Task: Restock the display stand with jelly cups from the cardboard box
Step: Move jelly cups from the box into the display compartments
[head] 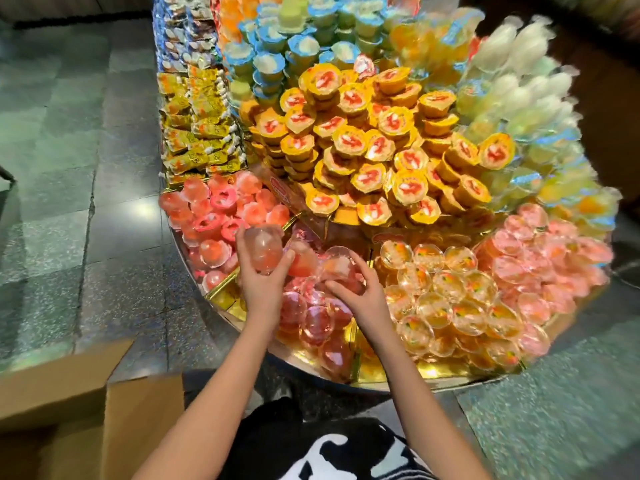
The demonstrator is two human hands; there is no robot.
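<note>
My left grip (261,285) is wrapped round a clear pink plastic jelly cup (263,249); my right grip (360,299) curls over a second cup (341,268), six o'clock on the round gold display stand (381,384). Light, slick, crushable, I judge: hold the sidewalls. Brown cardboard box (104,393) at eight o'clock.

The cardboard box (138,410) is cut off bottom-left, contents unseen.

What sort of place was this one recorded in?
Most likely a shop or market sweets section: a tiered display stand piled with sorted jelly cups, an open cardboard box beside it, and a stone floor.
</note>
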